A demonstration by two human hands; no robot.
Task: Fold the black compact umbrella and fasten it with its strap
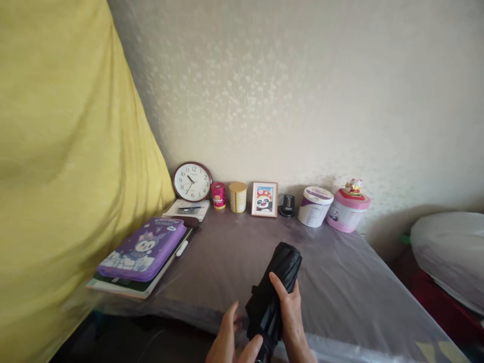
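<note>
Between the hands [293, 310] slants a creased umbrella [269, 301] (black, folded).

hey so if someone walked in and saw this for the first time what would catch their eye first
Probably the big yellow cloth filling the left side of the view. Next might come the folded black umbrella at bottom centre, gripped by the right hand, with the left hand at its lower end. The bright purple case also stands out, on the table's left side.
</note>
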